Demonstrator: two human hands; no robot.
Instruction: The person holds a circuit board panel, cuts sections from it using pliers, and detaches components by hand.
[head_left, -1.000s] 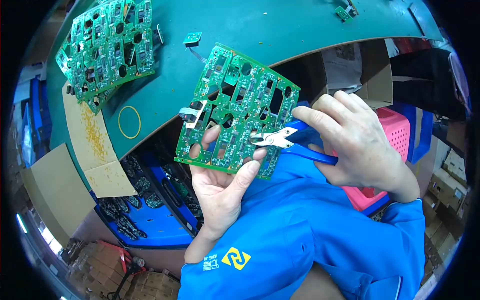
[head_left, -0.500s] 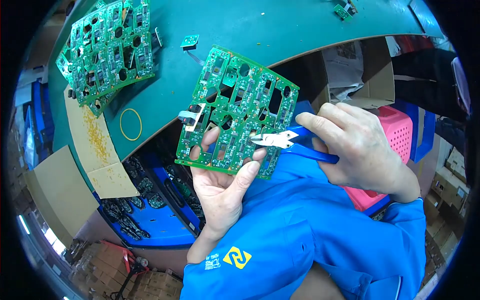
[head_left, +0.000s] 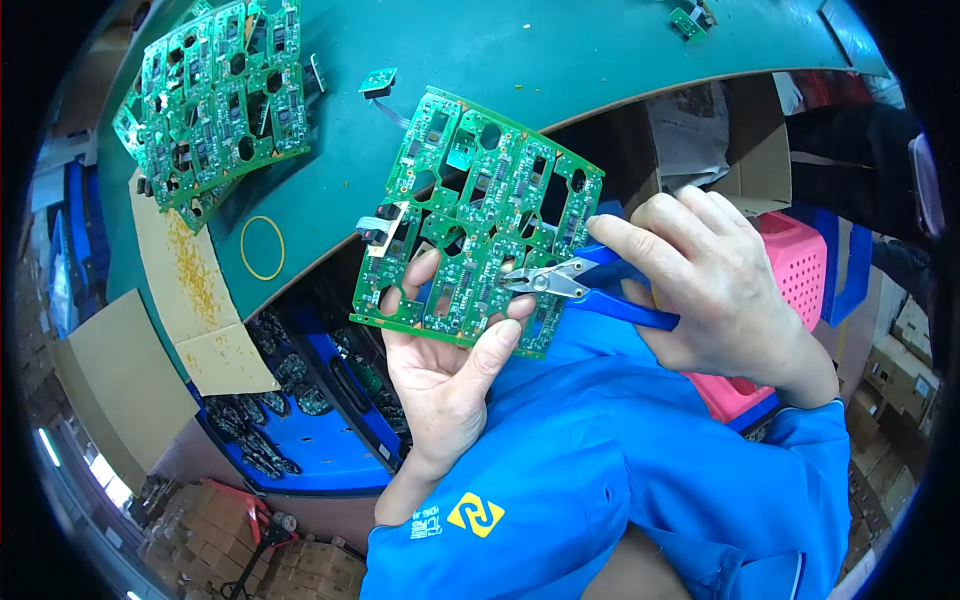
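Inspector: Step in hand?

Checker: Work with blue-handled diagonal cutters [head_left: 548, 281] on a printed-circuit panel [head_left: 512, 180], judging by the cutter head set at a cut-out in the panel's lower right part. Whether the blades bite on anything cannot be told.

Inspector: Condition of each grip?

Checker: Left hand [head_left: 440, 385] pinches the panel's lower edge, thumb in front, fingertips showing through openings. Right hand [head_left: 700, 265] wraps round both handles, which stand apart.

Inspector: Panel position?

Checker: Raised in the left hand, overlapping the near edge of the green bench [head_left: 480, 50] in view. A small circuit board [head_left: 378, 79] shows beyond its upper left side, a ribbon cable running toward the panel.

Inspector: Next move's requirement?

Checker: In my judgement, a steady panel and carefully placed tips, as components sit close around them.

Inspector: Change since half a second earlier?

Checker: Slight. Right-hand knuckles are higher, the cutter head shows less glare, and the panel is almost unmoved.
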